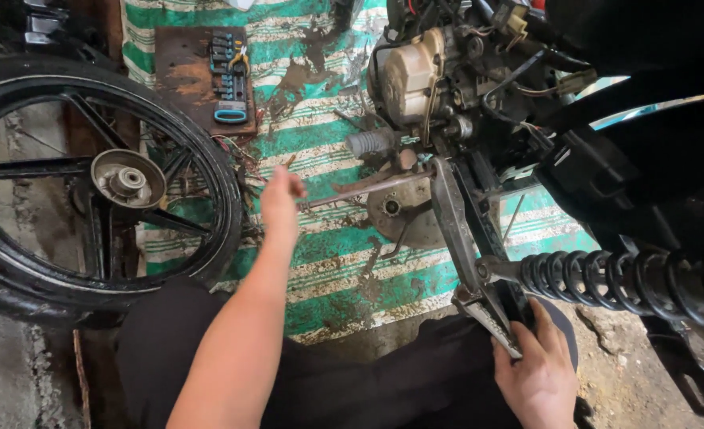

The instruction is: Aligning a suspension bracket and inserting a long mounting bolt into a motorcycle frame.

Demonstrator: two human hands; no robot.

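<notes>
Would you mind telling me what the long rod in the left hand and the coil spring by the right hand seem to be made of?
The rod in the left hand looks like bare steel: grey, dull, grimy. The coil spring near the right hand looks like steel with a black coating, glossy on its turns.

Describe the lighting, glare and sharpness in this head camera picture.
Head view: soft daylight falls on the striped mat and the detached wheel; the motorcycle bodywork at upper right sinks into near-black shadow; the left hand is slightly blurred; the right hand and the coil spring look sharp.
</notes>
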